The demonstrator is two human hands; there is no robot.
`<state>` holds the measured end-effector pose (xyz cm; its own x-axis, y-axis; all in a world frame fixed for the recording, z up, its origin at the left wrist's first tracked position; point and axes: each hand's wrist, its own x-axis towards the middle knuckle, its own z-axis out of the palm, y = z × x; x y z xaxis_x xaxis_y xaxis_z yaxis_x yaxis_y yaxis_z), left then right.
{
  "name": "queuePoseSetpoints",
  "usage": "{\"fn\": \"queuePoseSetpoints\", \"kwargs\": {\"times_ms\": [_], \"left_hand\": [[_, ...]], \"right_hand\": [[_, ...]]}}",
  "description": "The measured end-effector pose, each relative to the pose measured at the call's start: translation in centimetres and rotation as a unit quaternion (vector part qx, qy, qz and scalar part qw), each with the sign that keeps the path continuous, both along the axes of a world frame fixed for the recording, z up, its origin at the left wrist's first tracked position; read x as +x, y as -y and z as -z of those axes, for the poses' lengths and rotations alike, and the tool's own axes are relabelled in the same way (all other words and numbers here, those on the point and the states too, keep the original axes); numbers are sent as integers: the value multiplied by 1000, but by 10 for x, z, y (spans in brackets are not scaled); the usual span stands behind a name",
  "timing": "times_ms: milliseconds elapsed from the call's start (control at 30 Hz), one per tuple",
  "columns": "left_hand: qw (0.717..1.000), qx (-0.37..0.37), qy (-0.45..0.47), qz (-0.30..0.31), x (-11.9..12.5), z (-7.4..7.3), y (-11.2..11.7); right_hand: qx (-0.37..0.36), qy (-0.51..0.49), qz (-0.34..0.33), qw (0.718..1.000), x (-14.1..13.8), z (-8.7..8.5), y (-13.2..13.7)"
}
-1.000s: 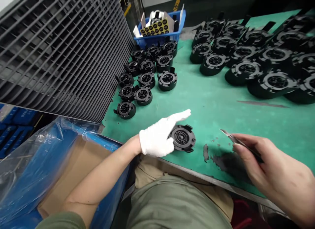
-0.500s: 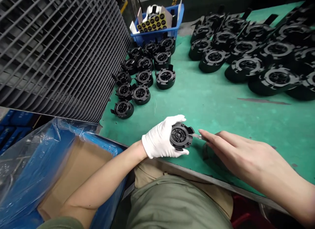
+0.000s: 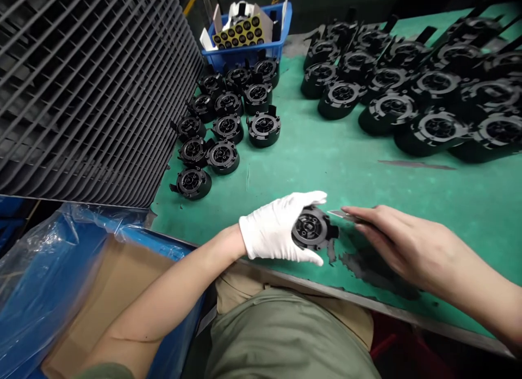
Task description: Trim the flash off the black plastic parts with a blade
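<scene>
Turned since the earlier frame, our black plastic housing (image 3: 315, 228) sits clasped in the white-gloved left hand (image 3: 277, 228) near the green worktop's (image 3: 428, 197) front edge; it looks light and stiff, best held by its rim. Our bare right hand (image 3: 402, 243) pinches a small blade (image 3: 340, 215) just beside it.

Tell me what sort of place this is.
Likely a factory finishing station: rows of identical black moulded plastic parts on a green-matted workbench, a white-gloved left hand, and a blue plastic crate behind.
</scene>
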<state>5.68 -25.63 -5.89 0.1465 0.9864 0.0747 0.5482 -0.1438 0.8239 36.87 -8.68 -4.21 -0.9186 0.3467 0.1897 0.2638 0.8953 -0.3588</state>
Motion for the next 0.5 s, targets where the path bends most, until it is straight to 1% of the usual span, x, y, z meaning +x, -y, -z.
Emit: {"fn": "queuePoseSetpoints", "kwargs": {"times_ms": [67, 100, 167, 300, 400, 500], "left_hand": [[999, 10, 4, 45, -2, 0, -3], [998, 21, 1, 53, -3, 0, -3], [998, 45, -9, 47, -3, 4, -1], [997, 69, -39, 20, 4, 20, 3], [995, 79, -55, 16, 8, 28, 5], [993, 100, -60, 12, 9, 29, 6]], "right_hand": [[30, 20, -10, 999, 6, 2, 1], [48, 21, -18, 998, 8, 1, 2], [70, 18, -37, 997, 12, -4, 5], [96, 0, -87, 992, 14, -15, 14], [115, 7, -77, 990, 13, -24, 24], [103, 39, -63, 992, 14, -34, 38]]}}
